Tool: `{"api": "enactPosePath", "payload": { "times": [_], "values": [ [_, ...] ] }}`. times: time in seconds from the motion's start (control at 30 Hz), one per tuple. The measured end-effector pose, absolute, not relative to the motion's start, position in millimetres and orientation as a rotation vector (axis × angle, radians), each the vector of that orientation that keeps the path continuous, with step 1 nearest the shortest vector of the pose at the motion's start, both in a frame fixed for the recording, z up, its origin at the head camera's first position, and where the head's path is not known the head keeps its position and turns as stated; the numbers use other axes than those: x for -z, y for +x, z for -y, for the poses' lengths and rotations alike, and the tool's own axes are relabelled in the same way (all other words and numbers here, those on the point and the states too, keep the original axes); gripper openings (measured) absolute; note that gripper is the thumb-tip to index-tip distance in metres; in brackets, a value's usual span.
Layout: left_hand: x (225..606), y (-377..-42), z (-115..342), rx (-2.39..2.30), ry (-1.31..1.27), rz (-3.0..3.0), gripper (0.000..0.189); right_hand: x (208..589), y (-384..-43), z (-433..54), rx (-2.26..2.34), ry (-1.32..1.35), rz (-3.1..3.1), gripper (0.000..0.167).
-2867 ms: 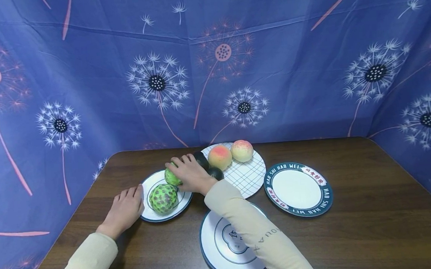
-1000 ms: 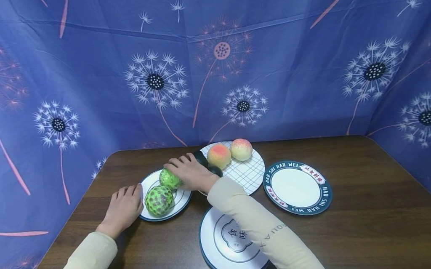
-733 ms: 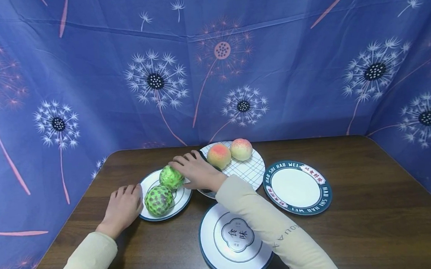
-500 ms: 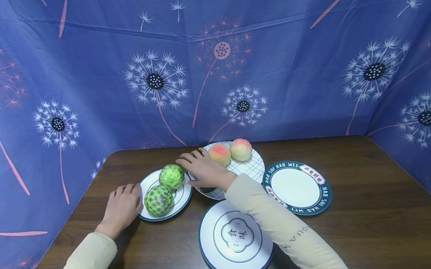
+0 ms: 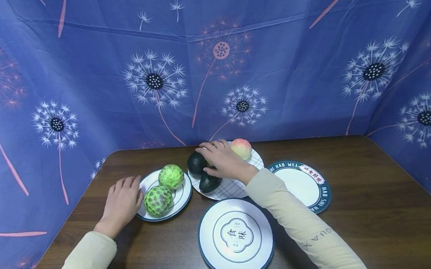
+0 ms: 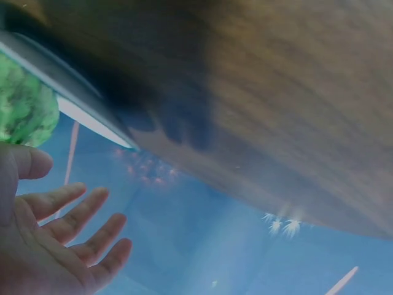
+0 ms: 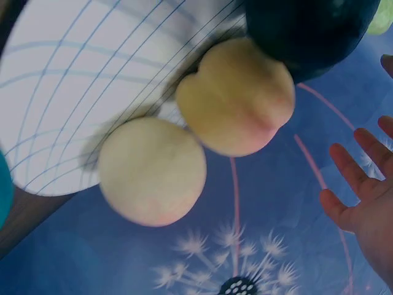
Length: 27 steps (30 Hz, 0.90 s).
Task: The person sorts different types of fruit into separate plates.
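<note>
Two green knobbly fruits, one at the back and one in front, rest on the left white plate. My left hand is beside that plate's left rim, its fingers spread and holding nothing in the left wrist view. Over the grid-patterned plate hovers my right hand, fingers loosely extended, gripping nothing. Below its thumb side are two dark avocados, a rounder one and a front one. One peach shows behind the hand; the other peach is mostly covered in the head view.
A stack of white plates with blue rims stands at the front middle. To the right lies a plate with a dark green lettered rim, partly behind the right sleeve. A blue dandelion-print cloth hangs behind the wooden table.
My right hand has let go of the back green fruit and moved right over the grid plate, uncovering the avocados. Both green fruits have shifted slightly left. My left hand has lifted slightly.
</note>
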<state>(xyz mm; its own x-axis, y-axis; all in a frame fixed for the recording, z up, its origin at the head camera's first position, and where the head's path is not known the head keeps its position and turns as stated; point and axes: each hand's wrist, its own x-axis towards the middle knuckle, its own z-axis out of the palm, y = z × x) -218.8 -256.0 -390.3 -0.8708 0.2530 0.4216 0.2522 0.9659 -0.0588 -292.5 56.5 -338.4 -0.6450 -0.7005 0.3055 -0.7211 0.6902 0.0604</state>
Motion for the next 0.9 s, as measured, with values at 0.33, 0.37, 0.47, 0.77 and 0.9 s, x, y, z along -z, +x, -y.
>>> {"api": "enactPosePath", "payload": {
  "times": [0.33, 0.37, 0.47, 0.77, 0.9],
  "values": [
    [376.5, -214.5, 240.4, 0.006, -0.369, 2.591, 0.040, 340.2, -301.7, -84.6, -0.134, 1.048, 2.607, 0.056],
    [375.2, -214.1, 238.6, 0.005, -0.371, 2.589, 0.040, 341.1, -302.9, -86.7, -0.132, 1.046, 2.606, 0.056],
    [371.5, -213.3, 232.9, 0.002, -0.382, 2.579, 0.039, 344.1, -306.0, -92.1, -0.138, 1.035, 2.609, 0.055],
    [366.5, -209.0, 215.0, 0.026, -0.447, 2.551, 0.041, 351.8, -313.7, -101.0, -0.141, 1.027, 2.601, 0.058],
    [365.8, -207.2, 206.6, 0.025, -0.469, 2.548, 0.040, 353.5, -315.6, -102.0, -0.139, 1.038, 2.616, 0.063]
  ]
}}
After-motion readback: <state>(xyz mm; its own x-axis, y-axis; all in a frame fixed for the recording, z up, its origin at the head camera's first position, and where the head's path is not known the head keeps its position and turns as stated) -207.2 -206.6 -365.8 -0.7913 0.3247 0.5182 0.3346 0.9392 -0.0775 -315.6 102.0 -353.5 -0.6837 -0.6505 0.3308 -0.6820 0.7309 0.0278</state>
